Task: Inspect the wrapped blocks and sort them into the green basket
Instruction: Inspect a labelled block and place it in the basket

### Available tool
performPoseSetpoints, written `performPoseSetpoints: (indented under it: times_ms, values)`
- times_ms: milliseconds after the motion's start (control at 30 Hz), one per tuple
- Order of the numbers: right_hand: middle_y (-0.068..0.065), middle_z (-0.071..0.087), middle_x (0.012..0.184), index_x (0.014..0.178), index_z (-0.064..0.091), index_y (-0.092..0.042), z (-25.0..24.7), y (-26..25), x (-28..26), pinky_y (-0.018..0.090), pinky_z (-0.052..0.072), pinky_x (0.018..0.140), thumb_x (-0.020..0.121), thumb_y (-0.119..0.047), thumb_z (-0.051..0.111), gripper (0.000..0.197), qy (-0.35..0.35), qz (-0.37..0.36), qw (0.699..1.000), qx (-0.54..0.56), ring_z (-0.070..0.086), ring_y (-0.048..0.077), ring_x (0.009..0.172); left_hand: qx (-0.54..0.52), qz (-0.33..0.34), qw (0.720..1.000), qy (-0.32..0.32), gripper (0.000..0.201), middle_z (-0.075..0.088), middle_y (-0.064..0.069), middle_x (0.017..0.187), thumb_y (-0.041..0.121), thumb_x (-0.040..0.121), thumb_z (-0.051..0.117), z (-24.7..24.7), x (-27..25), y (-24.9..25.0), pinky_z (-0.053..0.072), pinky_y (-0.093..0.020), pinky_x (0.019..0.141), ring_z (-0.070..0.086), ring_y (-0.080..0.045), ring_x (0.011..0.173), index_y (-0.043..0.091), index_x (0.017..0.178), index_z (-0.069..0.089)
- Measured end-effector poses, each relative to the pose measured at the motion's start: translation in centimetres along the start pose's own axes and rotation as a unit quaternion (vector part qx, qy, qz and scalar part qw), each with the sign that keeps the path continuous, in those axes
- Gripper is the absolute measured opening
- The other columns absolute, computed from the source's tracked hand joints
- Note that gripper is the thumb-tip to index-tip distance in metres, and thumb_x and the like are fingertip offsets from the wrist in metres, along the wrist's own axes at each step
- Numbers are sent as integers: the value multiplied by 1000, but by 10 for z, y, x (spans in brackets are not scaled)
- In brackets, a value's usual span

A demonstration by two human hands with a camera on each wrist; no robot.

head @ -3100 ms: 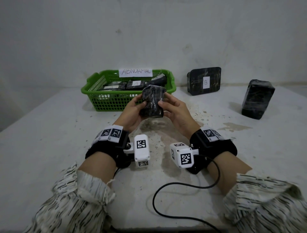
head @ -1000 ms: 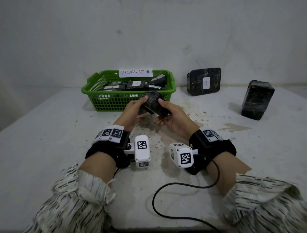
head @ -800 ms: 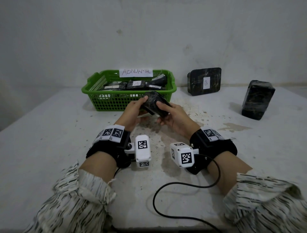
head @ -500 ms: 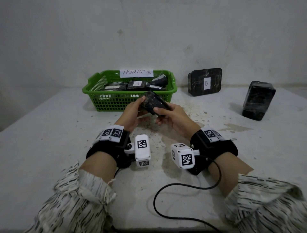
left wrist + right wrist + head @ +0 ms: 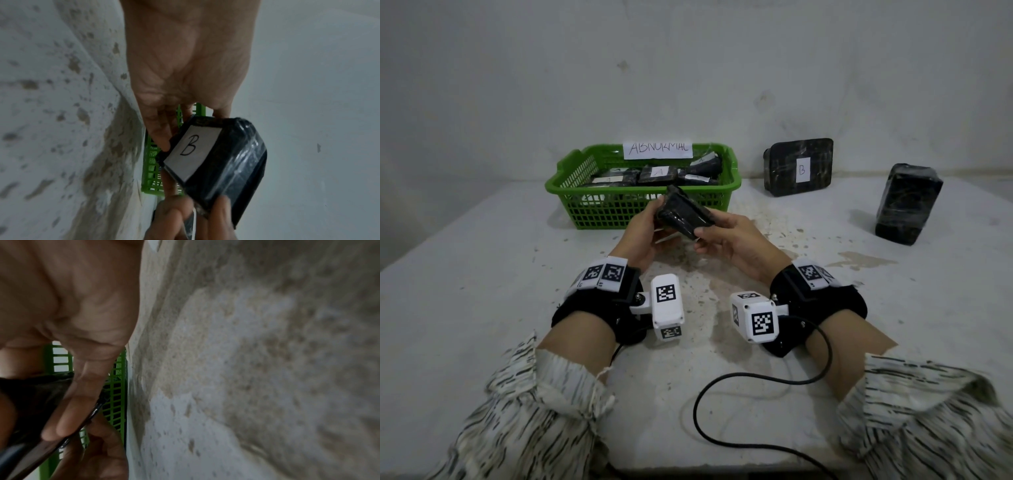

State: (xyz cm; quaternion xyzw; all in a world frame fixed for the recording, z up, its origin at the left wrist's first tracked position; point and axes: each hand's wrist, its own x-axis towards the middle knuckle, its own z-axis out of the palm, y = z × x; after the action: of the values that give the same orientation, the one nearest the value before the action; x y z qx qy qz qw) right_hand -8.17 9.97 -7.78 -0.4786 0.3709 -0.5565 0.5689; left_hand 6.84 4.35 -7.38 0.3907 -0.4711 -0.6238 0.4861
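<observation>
Both hands, left hand [image 5: 642, 233] and right hand [image 5: 729, 240], pinch black film-wrapped block [image 5: 683, 216] just before green plastic basket [image 5: 571, 192]. Risk: glossy film slippery, block may drop onto counter [image 5: 482, 274].

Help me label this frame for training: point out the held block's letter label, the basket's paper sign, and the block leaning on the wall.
letter label [image 5: 192, 152], left wrist view, white paper centre.
paper sign [image 5: 657, 149], head view, middle of writing.
leaning block [image 5: 784, 171], head view, dark wrapped face.
</observation>
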Motion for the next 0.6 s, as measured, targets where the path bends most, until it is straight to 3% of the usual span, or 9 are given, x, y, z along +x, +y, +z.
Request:
performPoseSetpoints:
  times_ms: [67,133,200,267,333,433,467,533,600]
  values:
    - [4,67,86,113,63,-13,-1,0,0,21,53,59,88,-4,61,27,31,-19,999,-40,57,10,59,-3,2,1000,9,28,60,-8,91,35,100,36,0,1,0,49,-31,74,59,-20,81,16,94,56]
    - [-5,65,81,106,65,-14,-1,-4,-1,19,40,60,91,-22,60,18,81,-42,989,-117,49,7,61,7,1,1000,-4,27,57,-11,99,43,100,35,0,2,-1,54,-38,75,60,-25,85,19,107,44]
    - [-9,63,81,101,64,-14,0,-7,-1,19,36,64,95,-36,51,26,125,-51,977,-167,50,4,69,36,-8,999,-28,36,58,-11,98,51,98,30,-1,2,-2,54,-44,81,60,-29,88,21,114,42]
    - [-5,66,89,100,64,-14,-3,-6,3,22,44,72,97,-46,43,38,149,-45,976,-153,60,8,84,46,-13,998,-30,42,58,-6,82,53,97,30,-1,3,-2,54,-36,72,58,-21,74,18,106,52]
    - [5,66,100,109,59,-10,-5,-4,5,31,54,72,97,-47,42,43,159,-37,983,-79,66,20,91,40,-18,999,-27,33,47,1,60,46,97,40,1,3,-1,47,-26,57,48,-11,52,18,94,55]
    - [8,60,103,104,43,-20,-6,-4,7,34,57,52,100,-38,42,19,192,-40,980,13,65,25,82,27,-36,998,-42,29,36,4,46,39,94,51,1,1,1,43,-18,45,41,-8,41,13,81,56]
    - [7,59,101,99,42,-24,-7,-4,8,31,55,46,101,-35,40,11,200,-46,979,18,64,25,80,39,-36,997,-50,33,35,4,46,41,93,52,0,1,1,41,-18,44,39,-9,42,15,72,52]
    - [5,60,98,94,46,-25,-8,-4,8,26,50,43,103,-30,37,14,208,-51,977,20,61,23,79,78,-25,994,-70,40,36,6,50,48,90,53,-3,2,0,34,-21,49,35,-9,48,20,62,43]
    - [5,61,92,92,51,-19,-8,-5,8,23,49,43,103,-28,37,20,210,-37,976,47,59,18,75,97,-10,991,-90,35,45,5,62,51,88,52,-4,2,0,34,-25,59,43,-10,59,19,73,50]
